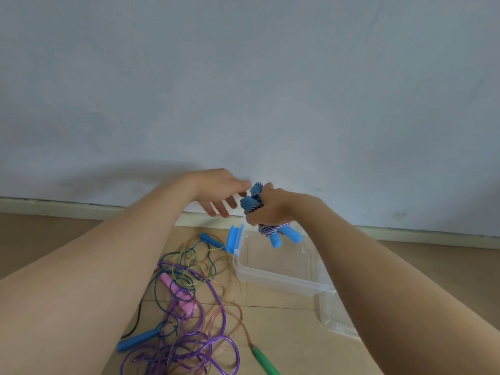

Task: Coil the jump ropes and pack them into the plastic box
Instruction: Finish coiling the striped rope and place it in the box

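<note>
gripping one coiled rope (263, 212) above the empty box (281, 277), right hand (273, 209) closed, left hand (219, 192) open; tangled ropes (186, 307) remain on the floor.

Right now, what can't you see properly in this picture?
Head view:
- Middle of the blue-handled rope: hidden inside the right hand.
- The green handle: cut off by the bottom edge.
- The rope tangle: partly behind the left forearm.
- The clear lid: partly behind the right forearm.

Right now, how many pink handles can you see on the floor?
2. One pink handle lies in the rope tangle left of the plastic box; the second pink handle lies just below it. The left forearm may hide more.
</note>
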